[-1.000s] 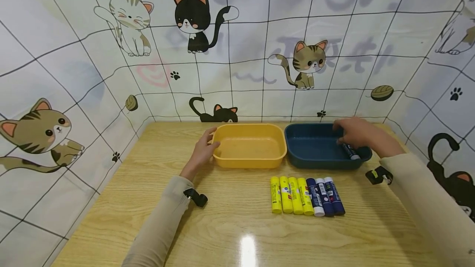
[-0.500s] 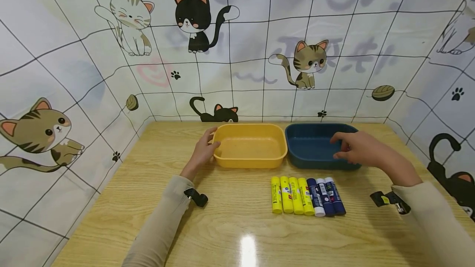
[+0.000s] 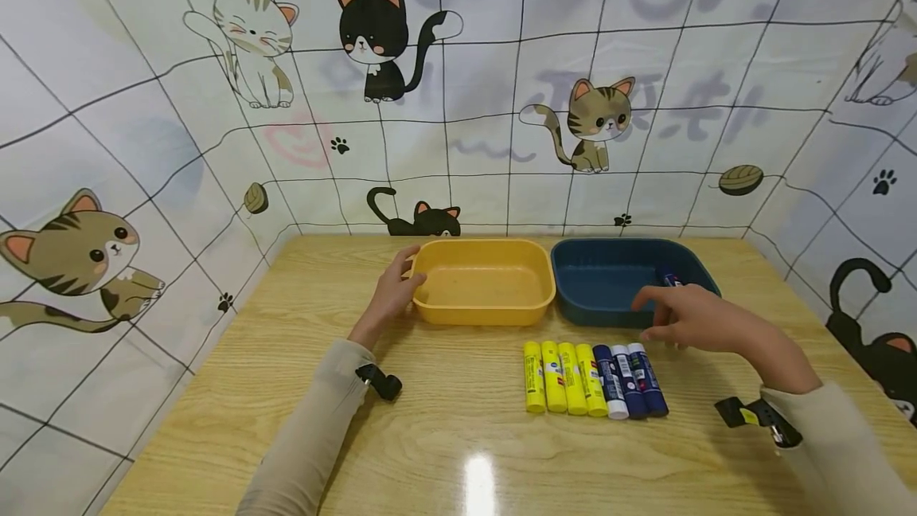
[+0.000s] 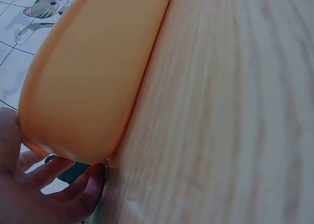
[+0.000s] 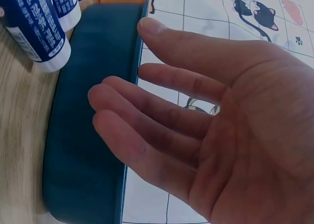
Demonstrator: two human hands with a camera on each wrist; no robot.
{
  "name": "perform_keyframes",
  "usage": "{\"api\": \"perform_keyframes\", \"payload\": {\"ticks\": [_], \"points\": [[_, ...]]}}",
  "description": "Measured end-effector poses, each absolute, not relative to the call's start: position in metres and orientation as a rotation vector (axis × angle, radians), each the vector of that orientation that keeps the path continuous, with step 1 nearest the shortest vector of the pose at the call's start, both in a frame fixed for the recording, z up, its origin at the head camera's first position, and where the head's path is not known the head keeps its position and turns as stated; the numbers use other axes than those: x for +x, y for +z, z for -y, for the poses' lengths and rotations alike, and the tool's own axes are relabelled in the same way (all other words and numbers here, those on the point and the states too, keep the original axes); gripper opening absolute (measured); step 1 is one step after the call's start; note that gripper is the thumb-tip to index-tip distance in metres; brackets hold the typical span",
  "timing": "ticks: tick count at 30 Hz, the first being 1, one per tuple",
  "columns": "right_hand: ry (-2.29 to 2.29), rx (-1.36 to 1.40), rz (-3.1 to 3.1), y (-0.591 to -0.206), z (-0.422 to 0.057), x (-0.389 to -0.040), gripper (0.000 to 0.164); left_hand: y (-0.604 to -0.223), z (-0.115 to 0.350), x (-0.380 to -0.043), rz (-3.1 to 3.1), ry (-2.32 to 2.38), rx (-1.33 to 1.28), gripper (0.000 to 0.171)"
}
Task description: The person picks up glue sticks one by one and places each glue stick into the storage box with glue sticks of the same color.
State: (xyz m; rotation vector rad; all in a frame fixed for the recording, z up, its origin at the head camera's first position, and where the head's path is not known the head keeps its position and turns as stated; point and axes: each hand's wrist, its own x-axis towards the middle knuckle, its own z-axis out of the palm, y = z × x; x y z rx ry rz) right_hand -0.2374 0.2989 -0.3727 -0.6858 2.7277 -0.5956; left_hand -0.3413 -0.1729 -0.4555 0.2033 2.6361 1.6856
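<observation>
My left hand (image 3: 392,289) grips the left end of a yellow plastic tray (image 3: 483,314), its thumb at the rim and its fingers against the end wall (image 4: 64,145). Loosely bent and holding nothing, my right hand (image 3: 705,317) hovers over the front right edge of a dark blue tray (image 3: 595,314). A navy glue stick (image 3: 671,279) lies inside that tray, partly hidden behind the right hand. In front of the trays is a row of glue sticks: several yellow ones (image 3: 569,378) on the left, then three navy-and-white ones (image 3: 629,381).
Both trays stand side by side at the back of the wooden table (image 3: 430,452). Behind them hangs a white cloth (image 3: 487,86) with a grid and cartoon cats, which also covers both sides. A black wrist camera (image 3: 380,382) is strapped to each sleeve.
My right hand has come up out of the blue tray and drawn back toward its front edge, leaving the navy glue stick inside. The left hand stays at the yellow tray.
</observation>
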Motion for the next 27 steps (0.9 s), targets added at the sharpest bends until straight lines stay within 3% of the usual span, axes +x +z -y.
{"api": "perform_keyframes", "payload": {"ticks": [12, 21, 27], "points": [[-0.610, -0.659, -2.632, -0.376, -0.296, -0.229, 0.038, -0.455, 0.172, -0.342, -2.628, 1.700, 0.163, 0.059], [-0.654, -0.451, -2.448, -0.385, -0.295, -0.231, 0.061, -0.455, 0.172, -0.341, -2.634, 1.695, 0.178, 0.060], [-0.695, -0.397, -2.381, -0.394, -0.295, -0.233, 0.067, -0.455, 0.172, -0.342, -2.643, 1.683, 0.197, 0.061]]}}
